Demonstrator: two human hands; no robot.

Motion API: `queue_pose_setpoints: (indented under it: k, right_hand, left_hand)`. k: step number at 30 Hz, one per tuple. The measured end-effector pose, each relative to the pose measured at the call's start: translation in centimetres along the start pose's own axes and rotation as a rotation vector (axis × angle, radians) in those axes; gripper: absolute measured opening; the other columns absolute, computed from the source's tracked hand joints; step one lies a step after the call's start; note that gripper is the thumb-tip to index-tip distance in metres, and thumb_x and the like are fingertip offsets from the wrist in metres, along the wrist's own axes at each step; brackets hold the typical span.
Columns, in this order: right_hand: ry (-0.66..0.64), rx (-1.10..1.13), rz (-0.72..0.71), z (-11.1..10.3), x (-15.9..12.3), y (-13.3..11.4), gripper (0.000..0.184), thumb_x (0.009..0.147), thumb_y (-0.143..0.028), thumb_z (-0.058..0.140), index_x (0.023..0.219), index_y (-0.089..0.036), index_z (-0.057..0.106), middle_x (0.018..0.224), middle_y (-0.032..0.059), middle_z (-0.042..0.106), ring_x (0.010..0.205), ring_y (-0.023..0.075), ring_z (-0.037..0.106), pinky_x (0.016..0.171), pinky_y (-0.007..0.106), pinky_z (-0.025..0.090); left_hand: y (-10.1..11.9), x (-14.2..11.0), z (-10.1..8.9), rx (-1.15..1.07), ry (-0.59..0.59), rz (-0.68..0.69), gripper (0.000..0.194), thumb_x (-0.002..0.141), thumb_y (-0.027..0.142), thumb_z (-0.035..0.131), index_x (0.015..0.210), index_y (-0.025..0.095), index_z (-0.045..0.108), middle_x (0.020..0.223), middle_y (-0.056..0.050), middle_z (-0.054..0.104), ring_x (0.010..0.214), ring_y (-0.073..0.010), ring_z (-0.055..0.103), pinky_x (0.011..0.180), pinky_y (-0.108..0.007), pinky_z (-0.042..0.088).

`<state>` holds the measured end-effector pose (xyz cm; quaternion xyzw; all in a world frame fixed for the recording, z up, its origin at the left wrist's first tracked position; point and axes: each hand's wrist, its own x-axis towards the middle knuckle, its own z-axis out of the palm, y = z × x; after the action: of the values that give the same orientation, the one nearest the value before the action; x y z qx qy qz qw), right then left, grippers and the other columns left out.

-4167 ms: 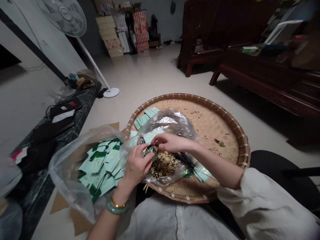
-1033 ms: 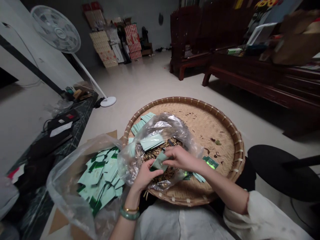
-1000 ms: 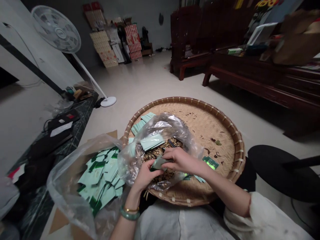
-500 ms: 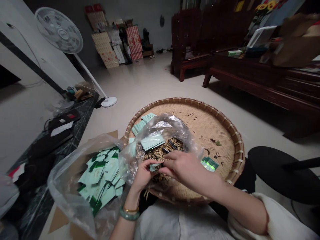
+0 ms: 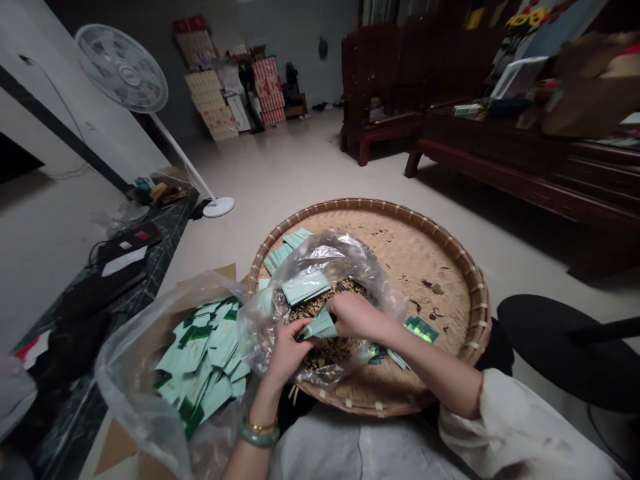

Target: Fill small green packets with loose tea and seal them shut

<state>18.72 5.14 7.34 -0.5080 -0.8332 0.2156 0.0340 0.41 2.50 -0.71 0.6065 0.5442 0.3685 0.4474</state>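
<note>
Over a clear plastic bag [image 5: 330, 248] of loose, dry tan-and-dark mix [image 5: 325, 357], my left hand [image 5: 287, 350] pinches one end of a pale green packet [image 5: 321, 325]. My right hand [image 5: 355, 315] is closed at the packet's other end, its fingertips partly hidden. A dark slim object [image 5: 341, 287] pokes out of the mix just beyond my right hand. Beside it, a stack of pale green packets [image 5: 306, 288] lies on the bag. All this rests on a round woven bamboo tray [image 5: 415, 267] in front of my lap.
Left of the tray, a large plastic bag [image 5: 125, 340] in a cardboard box holds many green packets [image 5: 205, 353]. More packets [image 5: 283, 253] and shiny green ones [image 5: 421, 329] lie on the tray. A white fan [image 5: 217, 207], dark wooden furniture [image 5: 480, 153] and a black round base [image 5: 560, 347] stand around.
My right hand has shifted slightly up and away from me, and its forearm has swung inward. The green packet now shows stretched between both hands, and more green packets show beneath my right forearm.
</note>
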Motion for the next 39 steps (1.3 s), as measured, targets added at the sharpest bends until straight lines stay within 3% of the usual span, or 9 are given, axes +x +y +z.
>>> queue_pose_setpoints:
  k: [9, 13, 17, 21, 28, 34, 39]
  right_hand:
    - [-0.077, -0.004, 0.008, 0.6, 0.7, 1.1, 0.011, 0.07, -0.023, 0.066, 0.07, -0.015, 0.073, 0.068, 0.0107, 0.07, 0.056, 0.0177, 0.059, 0.047, 0.023, 0.03]
    - [-0.011, 0.116, -0.078, 0.1, 0.9, 2.0, 0.014, 0.07, -0.028, 0.068, 0.069, -0.015, 0.073, 0.063, 0.0065, 0.069, 0.057, 0.0158, 0.058, 0.049, 0.022, 0.03]
    - [-0.009, 0.322, -0.112, -0.7, 1.0, 2.4, 0.013, 0.074, -0.017, 0.061, 0.074, -0.015, 0.074, 0.055, 0.0007, 0.065, 0.052, 0.0113, 0.057, 0.05, 0.018, 0.034]
    - [0.062, 0.287, -0.137, -0.9, 0.9, 1.8, 0.012, 0.071, -0.011, 0.062, 0.072, -0.015, 0.074, 0.056, 0.0002, 0.064, 0.052, 0.0099, 0.054, 0.051, 0.018, 0.032]
    - [0.211, 0.322, -0.171, -1.5, 0.6, 1.6, 0.013, 0.075, -0.008, 0.061, 0.074, -0.015, 0.072, 0.062, 0.001, 0.065, 0.055, 0.0087, 0.053, 0.054, 0.019, 0.033]
    - [0.322, 0.521, -0.133, -2.0, 0.3, 1.9, 0.011, 0.079, -0.014, 0.059, 0.078, -0.015, 0.07, 0.07, 0.002, 0.068, 0.06, 0.0105, 0.058, 0.058, 0.021, 0.041]
    - [0.313, 0.454, -0.14, -1.6, -0.3, 2.1, 0.016, 0.083, -0.019, 0.06, 0.095, -0.016, 0.071, 0.087, 0.0061, 0.07, 0.071, 0.0142, 0.061, 0.066, 0.027, 0.047]
  left_hand:
    - [0.3, -0.2, 0.4, -0.033, -0.011, -0.06, 0.032, 0.059, 0.011, 0.067, 0.09, 0.016, 0.073, 0.089, -0.005, 0.075, 0.085, -0.0221, 0.068, 0.082, -0.034, 0.051]
    - [0.4, -0.2, 0.2, -0.011, 0.0, -0.075, 0.023, 0.063, 0.018, 0.068, 0.085, 0.014, 0.074, 0.082, -0.003, 0.075, 0.08, -0.0218, 0.067, 0.079, -0.033, 0.051]
    - [0.0, 0.0, 0.1, -0.049, 0.03, -0.097, 0.026, 0.061, 0.021, 0.071, 0.086, 0.014, 0.074, 0.08, -0.003, 0.074, 0.078, -0.0217, 0.066, 0.078, -0.033, 0.051]
    - [0.0, 0.0, 0.4, -0.146, 0.052, -0.095, 0.036, 0.056, 0.021, 0.074, 0.091, 0.014, 0.074, 0.09, -0.006, 0.075, 0.086, -0.0235, 0.067, 0.084, -0.036, 0.05]
    - [0.0, 0.0, 0.2, -0.18, 0.097, -0.114, 0.033, 0.058, 0.027, 0.076, 0.088, 0.014, 0.075, 0.086, -0.005, 0.075, 0.081, -0.0237, 0.066, 0.082, -0.036, 0.05]
    - [-1.0, -0.4, 0.1, -0.413, 0.156, -0.183, 0.037, 0.054, 0.024, 0.081, 0.088, 0.013, 0.074, 0.087, -0.006, 0.075, 0.08, -0.0204, 0.066, 0.082, -0.034, 0.051]
    - [-0.4, -0.9, -0.2, -0.703, 0.174, -0.275, 0.041, 0.051, 0.028, 0.085, 0.086, 0.013, 0.072, 0.086, -0.006, 0.074, 0.076, -0.0186, 0.067, 0.078, -0.036, 0.055]
